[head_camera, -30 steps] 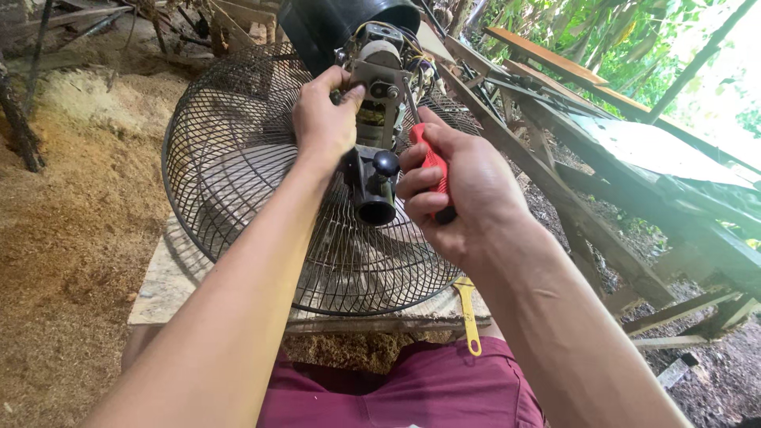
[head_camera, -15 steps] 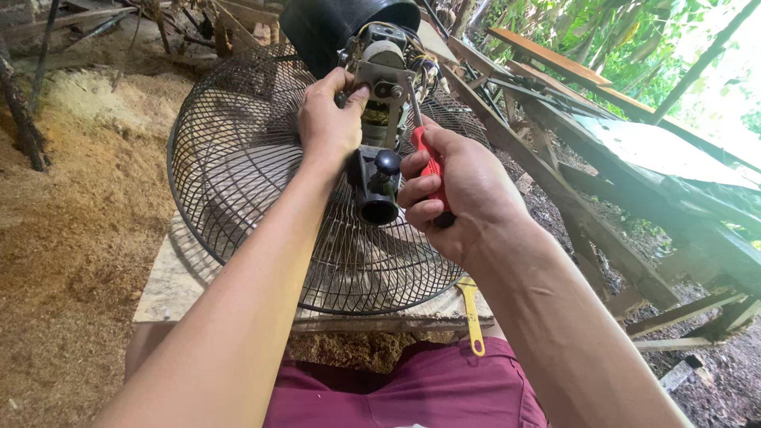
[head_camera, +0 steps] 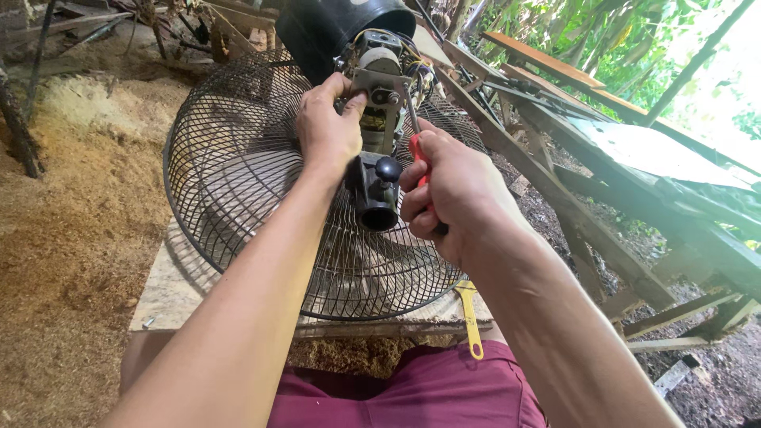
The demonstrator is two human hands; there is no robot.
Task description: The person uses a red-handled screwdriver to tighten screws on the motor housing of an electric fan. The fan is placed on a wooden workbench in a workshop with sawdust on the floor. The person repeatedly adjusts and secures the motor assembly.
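A fan lies face down on a board, its round black wire guard (head_camera: 238,174) spread beneath the exposed motor (head_camera: 379,95). My left hand (head_camera: 326,131) grips the left side of the motor's metal body. My right hand (head_camera: 448,190) is closed around a red-handled screwdriver (head_camera: 418,150) whose shaft points up into the motor's right side, by the wires. A black neck piece with a round knob (head_camera: 377,190) sticks out below the motor, between my two hands.
A yellow-handled tool (head_camera: 470,317) lies on the wooden board (head_camera: 170,285) under the guard's right edge. Sawdust (head_camera: 63,222) covers the ground at left. Wooden planks and a bench frame (head_camera: 602,166) run along the right. A black motor cover (head_camera: 333,28) sits behind the motor.
The view has shifted slightly. My right hand has raised the screwdriver so its tip sits higher on the motor; my left hand keeps its hold.
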